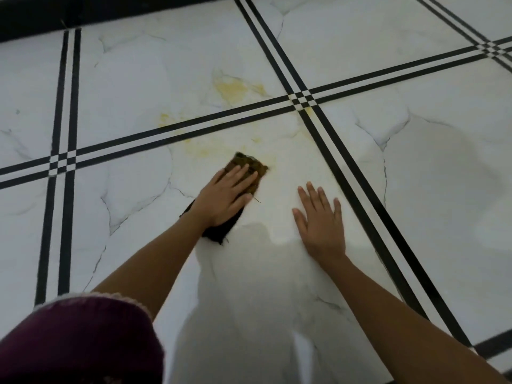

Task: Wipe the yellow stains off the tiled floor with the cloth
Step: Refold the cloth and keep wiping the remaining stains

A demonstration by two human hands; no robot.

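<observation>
My left hand (pixel 227 198) lies flat on a dark cloth (pixel 249 164), pressing it to the white marble-look tiled floor (pixel 415 189). The cloth's far end is stained brownish yellow; its near end shows black below my wrist. Yellow stains spread just beyond the cloth (pixel 205 149), with a larger patch on the tile further away (pixel 235 88) and a small one at the left by the black lines (pixel 164 117). My right hand (pixel 321 220) rests palm down on the floor to the right of the cloth, fingers spread, holding nothing.
Double black lines (pixel 346 162) cross the floor between the tiles. A black skirting (pixel 110 12) runs along the far edge. A maroon garment (pixel 77 342) fills the lower left corner. My shadow falls on the tile between my arms.
</observation>
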